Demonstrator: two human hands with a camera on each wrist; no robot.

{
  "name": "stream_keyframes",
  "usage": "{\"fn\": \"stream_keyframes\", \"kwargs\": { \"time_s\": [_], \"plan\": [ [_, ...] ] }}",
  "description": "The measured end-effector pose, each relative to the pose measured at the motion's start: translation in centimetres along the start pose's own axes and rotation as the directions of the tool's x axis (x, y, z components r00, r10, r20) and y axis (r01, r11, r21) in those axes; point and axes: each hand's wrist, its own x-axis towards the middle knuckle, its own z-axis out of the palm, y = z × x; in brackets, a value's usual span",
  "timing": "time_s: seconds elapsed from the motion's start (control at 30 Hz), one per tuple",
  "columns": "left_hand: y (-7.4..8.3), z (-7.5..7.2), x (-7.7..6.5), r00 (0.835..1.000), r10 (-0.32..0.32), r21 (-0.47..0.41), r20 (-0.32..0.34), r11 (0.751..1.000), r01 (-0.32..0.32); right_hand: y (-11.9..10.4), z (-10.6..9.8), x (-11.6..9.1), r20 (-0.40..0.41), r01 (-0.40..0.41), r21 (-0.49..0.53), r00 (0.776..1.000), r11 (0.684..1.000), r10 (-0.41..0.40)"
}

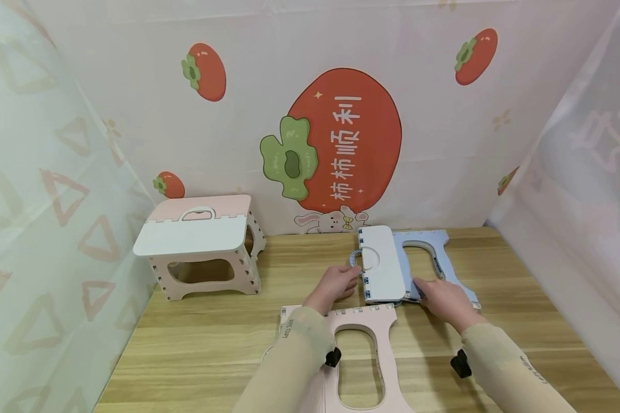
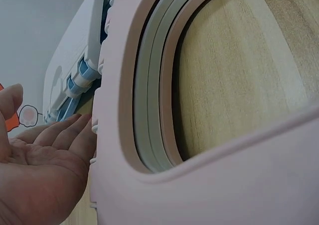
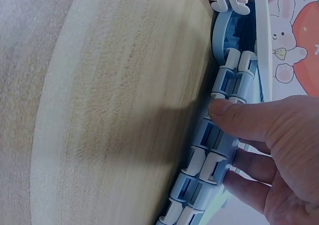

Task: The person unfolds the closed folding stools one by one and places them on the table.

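Observation:
A blue-and-white folding stool (image 1: 384, 264) lies partly folded on the wooden table, its white seat panel on top and a blue leg frame (image 1: 453, 269) spread to the right. My left hand (image 1: 336, 285) is at the stool's left edge, beside the small loop handle (image 1: 352, 258). In the left wrist view its fingers (image 2: 65, 135) are extended; whether they touch the stool is hidden. My right hand (image 1: 444, 299) pinches the near hinged edge of the blue frame. Its thumb (image 3: 239, 118) presses one side of the hinges, with fingers on the other side.
A pink folding stool (image 1: 390, 367) lies flat in front, under my left forearm. Another pink-and-white stool (image 1: 191, 235) stands unfolded at the back left. A printed cloth (image 1: 423, 172) hangs behind the table (image 1: 186, 355), with pale cloth at both sides.

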Motion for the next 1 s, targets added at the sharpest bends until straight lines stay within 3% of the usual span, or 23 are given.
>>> {"fn": "stream_keyframes", "kwargs": {
  "time_s": [0.23,0.4,0.73,1.0],
  "plan": [
    [-0.15,0.22,0.17,1.000,0.006,-0.067,0.007,0.998,-0.005,-0.15,-0.03,0.01,0.003,-0.003,0.004,1.000,1.000,0.003],
    [-0.14,-0.03,-0.07,0.999,0.016,-0.131,0.046,0.991,-0.010,-0.23,0.03,0.15,-0.001,0.005,0.002,1.000,1.000,-0.005],
    [-0.16,-0.56,-0.22,0.994,0.017,-0.235,0.108,0.972,0.009,-0.34,0.41,0.36,-0.005,-0.002,0.009,1.000,1.000,0.002],
    [-0.37,-0.76,0.09,0.992,0.019,-0.314,0.122,0.949,0.020,-0.69,0.27,0.44,0.001,0.000,0.006,1.000,1.000,0.000]
  ]
}}
